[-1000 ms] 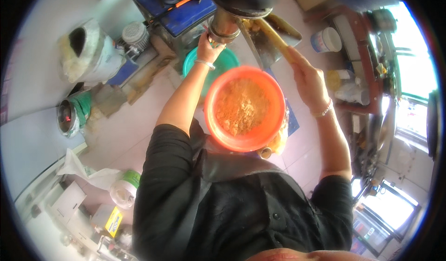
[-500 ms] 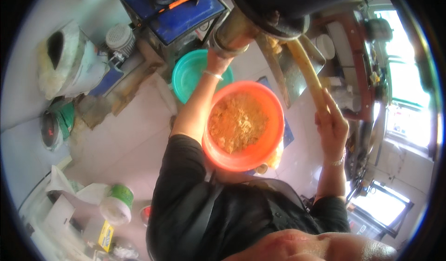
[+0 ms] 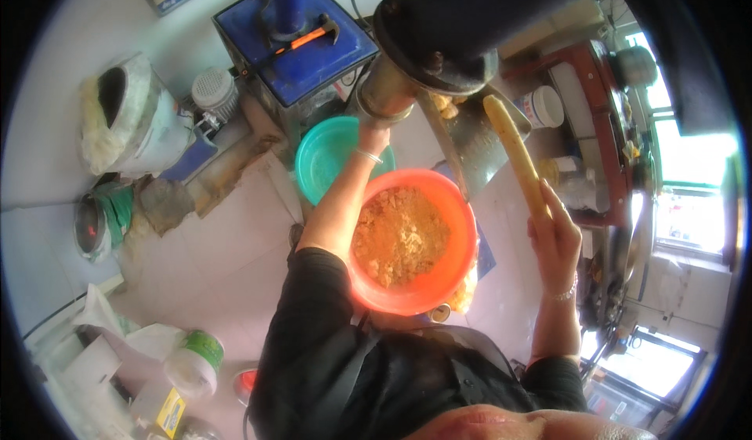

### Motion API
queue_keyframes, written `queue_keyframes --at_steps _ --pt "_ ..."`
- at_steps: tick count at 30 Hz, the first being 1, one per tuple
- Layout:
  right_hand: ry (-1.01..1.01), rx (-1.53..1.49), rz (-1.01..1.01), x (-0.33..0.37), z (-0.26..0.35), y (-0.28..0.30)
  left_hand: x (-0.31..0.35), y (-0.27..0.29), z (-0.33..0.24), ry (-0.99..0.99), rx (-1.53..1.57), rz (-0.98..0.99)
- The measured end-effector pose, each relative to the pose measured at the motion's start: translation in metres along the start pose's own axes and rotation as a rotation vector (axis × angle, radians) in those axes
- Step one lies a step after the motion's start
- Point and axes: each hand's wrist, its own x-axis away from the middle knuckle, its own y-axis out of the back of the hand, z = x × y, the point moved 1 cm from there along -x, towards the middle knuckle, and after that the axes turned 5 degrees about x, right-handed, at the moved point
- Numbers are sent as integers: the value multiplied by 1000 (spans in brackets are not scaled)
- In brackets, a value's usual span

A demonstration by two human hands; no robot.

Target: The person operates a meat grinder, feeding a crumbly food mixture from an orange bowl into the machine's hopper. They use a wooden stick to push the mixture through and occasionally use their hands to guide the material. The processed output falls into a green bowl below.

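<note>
My right hand (image 3: 556, 240) is closed round a pale wooden stick (image 3: 513, 150), its rounded upper end standing free beside the machine. My left hand (image 3: 373, 137) reaches up to the metal outlet tube (image 3: 388, 89) of a dark grinder-like machine (image 3: 470, 25); its fingers are hidden by the tube's rim. Under that arm sits an orange-red basin (image 3: 460, 271), holding a crumbly orange-brown mass (image 3: 403, 236). A green basin (image 3: 313, 166) stands just behind it, partly covered by my left forearm.
A hammer (image 3: 305, 39) with an orange handle lies on a blue machine base (image 3: 329, 60) at the back. An electric motor (image 3: 214, 89) and a large white bucket (image 3: 153, 126) stand at left. On the right are a metal trough (image 3: 478, 146), a white tub (image 3: 543, 107) and a reddish-brown frame (image 3: 603, 126).
The stick's upper end has come away from the top of the machine and now shows whole. My left hand stays at the outlet tube. The whole view has shifted slightly.
</note>
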Motion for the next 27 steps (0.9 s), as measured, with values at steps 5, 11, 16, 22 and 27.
queue_keyframes --at_steps 5,11,16,22,27 --pt "52 10 -30 3 -7 15 22 13 -29 168 63 95" --pt "42 -91 -46 11 3 37 80 49 -143 248 382 744" --pt "53 -143 -79 23 2 55 12 90 -287 402 544 868" --pt "97 -154 -168 34 -2 70 -138 74 -342 -395 280 597" --pt "58 -225 -107 35 -24 59 -172 59 -300 -782 -154 904"
